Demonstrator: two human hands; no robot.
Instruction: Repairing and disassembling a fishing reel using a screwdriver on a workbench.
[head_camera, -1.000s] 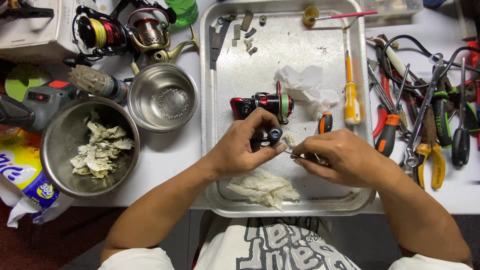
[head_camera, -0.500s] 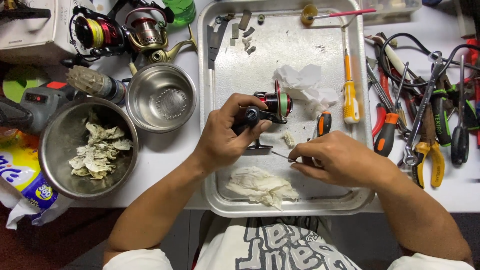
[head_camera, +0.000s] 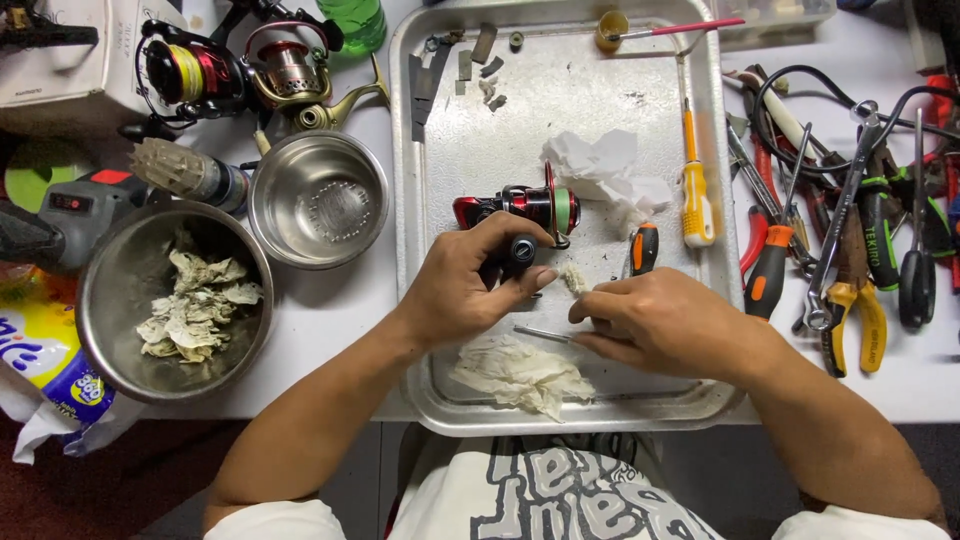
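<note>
Head view: my left hand (head_camera: 478, 275) grips the red reel body (head_camera: 515, 208) on the tray (head_camera: 420, 300), axis left-right; right hand (head_camera: 660, 320) pinches thin metal rod (head_camera: 542, 333), pointing left, just below.

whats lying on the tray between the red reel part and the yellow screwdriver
In the head view, a crumpled white tissue lies between the red reel part and the yellow screwdriver, on the metal tray.

Reel body (head_camera: 515, 205): lower part hidden under the left hand (head_camera: 470, 285)
Thin metal rod (head_camera: 540, 333): far end hidden in the right hand (head_camera: 660, 325)
Power drill (head_camera: 60, 215): cut off at picture's left edge
Cardboard box (head_camera: 70, 60): cut by top-left corner
</note>
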